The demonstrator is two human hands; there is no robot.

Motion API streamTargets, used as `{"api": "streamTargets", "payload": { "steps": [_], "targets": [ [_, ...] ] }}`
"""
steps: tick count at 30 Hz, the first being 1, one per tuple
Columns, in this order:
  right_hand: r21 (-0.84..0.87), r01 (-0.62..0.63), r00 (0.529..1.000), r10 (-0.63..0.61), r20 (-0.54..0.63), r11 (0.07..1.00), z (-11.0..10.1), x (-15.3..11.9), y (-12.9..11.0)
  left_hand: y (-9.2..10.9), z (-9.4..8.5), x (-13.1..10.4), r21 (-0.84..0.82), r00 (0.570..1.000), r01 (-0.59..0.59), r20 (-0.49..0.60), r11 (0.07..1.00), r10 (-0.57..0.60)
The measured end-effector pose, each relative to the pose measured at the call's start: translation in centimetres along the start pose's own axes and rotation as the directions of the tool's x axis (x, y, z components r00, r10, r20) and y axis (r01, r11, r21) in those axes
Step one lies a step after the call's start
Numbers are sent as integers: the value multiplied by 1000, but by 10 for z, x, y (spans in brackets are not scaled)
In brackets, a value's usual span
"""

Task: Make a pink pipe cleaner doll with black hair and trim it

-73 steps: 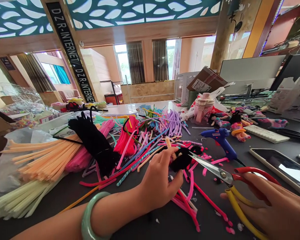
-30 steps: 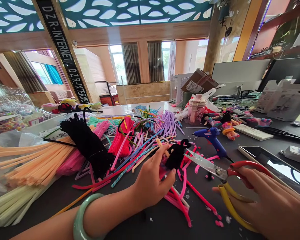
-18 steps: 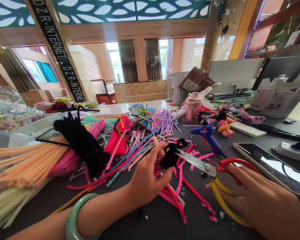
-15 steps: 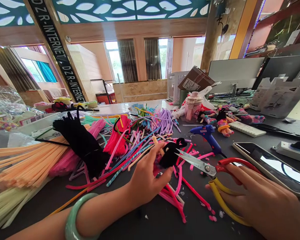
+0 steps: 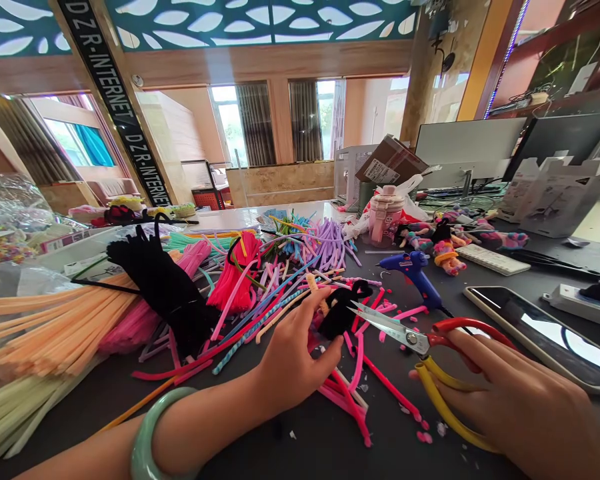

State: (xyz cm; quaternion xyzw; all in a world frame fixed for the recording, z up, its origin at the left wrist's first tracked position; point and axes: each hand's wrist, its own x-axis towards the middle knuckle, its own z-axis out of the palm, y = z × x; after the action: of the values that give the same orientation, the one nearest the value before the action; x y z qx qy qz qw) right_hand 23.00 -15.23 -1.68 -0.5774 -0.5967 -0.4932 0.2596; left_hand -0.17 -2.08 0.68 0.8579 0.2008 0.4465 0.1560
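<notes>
My left hand [image 5: 295, 357], with a green bangle [image 5: 155, 427] at the wrist, pinches a small figure with a fuzzy black top [image 5: 341, 310] and a peach piece [image 5: 312, 283] sticking up. In my right hand [image 5: 525, 393] are scissors [image 5: 413, 339] with one red and one yellow handle loop. Their blades are slightly apart, and the tips lie at the right side of the black part; whether they touch it I cannot tell. Cut pink and red stems [image 5: 395, 387] lie below and beside the figure.
Black [image 5: 163, 287], peach [image 5: 55, 327] and hot pink [image 5: 237, 273] stem bundles lie left and centre. A blue glue gun [image 5: 413, 273] rests behind the scissors. Further right are a phone [image 5: 540, 333], a power strip [image 5: 585, 303] and a white keyboard [image 5: 495, 259].
The scissors and my right hand have shifted very slightly left. My left hand still holds the figure in nearly the same place.
</notes>
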Motion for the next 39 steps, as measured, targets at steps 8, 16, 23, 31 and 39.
{"api": "streamTargets", "payload": {
  "steps": [8, 16, 23, 31, 39],
  "targets": [
    [-43, 41, 998, -39, 49, 998, 3, -10, 8, -2, 3, 0, 15, 1000, -6, -6, 1000, 6],
    [-52, 60, 997, -58, 47, 997, 7, -12, 9, -1, 2, -1, 15, 1000, -4, -17, 1000, 4],
    [-35, 64, 996, -62, 65, 997, 7, -16, 12, -1, 2, -1, 8, 1000, 18, -10, 1000, -18],
    [-23, 57, 996, -55, 72, 998, 3, -11, 9, 0, -1, 1, -12, 998, 64, 20, 998, -64],
    [-46, 72, 995, -68, 79, 996, 1, -7, 6, 0, -2, 1, -2, 996, 75, 44, 997, -75]
  ]
}}
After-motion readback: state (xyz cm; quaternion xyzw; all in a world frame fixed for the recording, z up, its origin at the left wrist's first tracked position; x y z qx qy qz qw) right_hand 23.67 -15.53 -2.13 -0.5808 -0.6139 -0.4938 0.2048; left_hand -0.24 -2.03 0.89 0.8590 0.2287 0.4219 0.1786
